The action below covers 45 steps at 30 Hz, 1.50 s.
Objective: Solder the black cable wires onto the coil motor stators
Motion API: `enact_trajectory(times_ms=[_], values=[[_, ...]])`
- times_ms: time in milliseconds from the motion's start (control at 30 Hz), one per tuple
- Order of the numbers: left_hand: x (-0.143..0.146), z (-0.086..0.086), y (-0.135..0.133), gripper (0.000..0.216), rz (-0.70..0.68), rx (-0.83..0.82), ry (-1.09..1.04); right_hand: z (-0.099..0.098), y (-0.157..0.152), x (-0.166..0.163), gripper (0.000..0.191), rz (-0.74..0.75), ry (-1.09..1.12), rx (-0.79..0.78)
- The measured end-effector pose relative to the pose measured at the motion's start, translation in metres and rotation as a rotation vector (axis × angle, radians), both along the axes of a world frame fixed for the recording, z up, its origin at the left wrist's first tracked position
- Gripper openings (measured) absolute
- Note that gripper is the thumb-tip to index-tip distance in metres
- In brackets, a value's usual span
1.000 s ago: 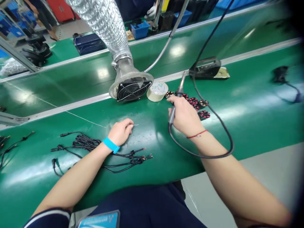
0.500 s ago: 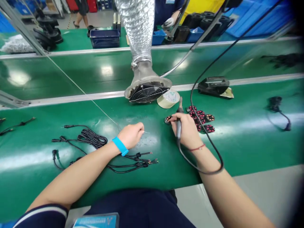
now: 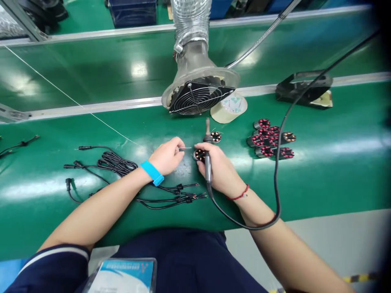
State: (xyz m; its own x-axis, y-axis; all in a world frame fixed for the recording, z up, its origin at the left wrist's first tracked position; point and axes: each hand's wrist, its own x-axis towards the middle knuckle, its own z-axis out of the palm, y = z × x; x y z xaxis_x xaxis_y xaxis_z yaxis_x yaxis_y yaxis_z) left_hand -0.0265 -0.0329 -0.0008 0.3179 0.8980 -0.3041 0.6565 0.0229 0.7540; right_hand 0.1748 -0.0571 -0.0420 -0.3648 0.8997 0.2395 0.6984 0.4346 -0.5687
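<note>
My left hand [image 3: 167,156] pinches a thin strand of solder wire [image 3: 187,148] whose tip points right. The strand runs back up to the left behind the hand. My right hand [image 3: 218,167] holds a soldering iron [image 3: 208,165] with its tip upward, and its fingers also grip a small round part [image 3: 199,155] with a dark face and copper-coloured dots. Just beyond the right fingers sits a similar round part [image 3: 216,136]. To the right, a cluster of round parts [image 3: 271,136] stands on the green bench, most showing red dots.
A fume extractor [image 3: 198,95] hangs over the bench, with a tape roll [image 3: 229,108] beside it. At the back right is a black iron stand [image 3: 302,91]. Coiled black cables [image 3: 116,163] and stripped cable ends [image 3: 183,198] lie around my left forearm. The iron's cord [image 3: 277,179] loops over my right forearm.
My right hand has moved left, away from the cluster, bringing the iron and a round part close to my left hand. The view has tilted downward.
</note>
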Motion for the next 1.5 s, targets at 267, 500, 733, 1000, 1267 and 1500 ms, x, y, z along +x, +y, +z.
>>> enact_trajectory(times_ms=[267,500,733,1000,1267,1500], values=[[-0.001,0.002,0.005,0.018,0.020,-0.019,-0.017,-0.007,-0.007,-0.013,0.050,0.086,0.089,0.060],[0.001,0.005,0.007,0.031,-0.109,-0.112,0.090,-0.011,-0.009,-0.015,0.043,0.087,0.077,0.072],[-0.003,0.006,0.010,0.024,-0.156,-0.260,0.008,-0.011,-0.009,-0.011,0.042,0.055,0.104,0.038],[-0.001,0.010,0.013,0.014,-0.004,-0.303,-0.129,-0.009,-0.008,-0.008,0.045,0.109,0.170,0.037],[-0.001,0.010,0.013,0.036,0.016,-0.248,-0.125,-0.005,-0.010,-0.009,0.041,0.132,0.113,0.094],[0.003,0.012,0.009,0.016,0.075,-0.461,-0.313,-0.002,-0.010,-0.008,0.041,0.132,0.110,0.137]])
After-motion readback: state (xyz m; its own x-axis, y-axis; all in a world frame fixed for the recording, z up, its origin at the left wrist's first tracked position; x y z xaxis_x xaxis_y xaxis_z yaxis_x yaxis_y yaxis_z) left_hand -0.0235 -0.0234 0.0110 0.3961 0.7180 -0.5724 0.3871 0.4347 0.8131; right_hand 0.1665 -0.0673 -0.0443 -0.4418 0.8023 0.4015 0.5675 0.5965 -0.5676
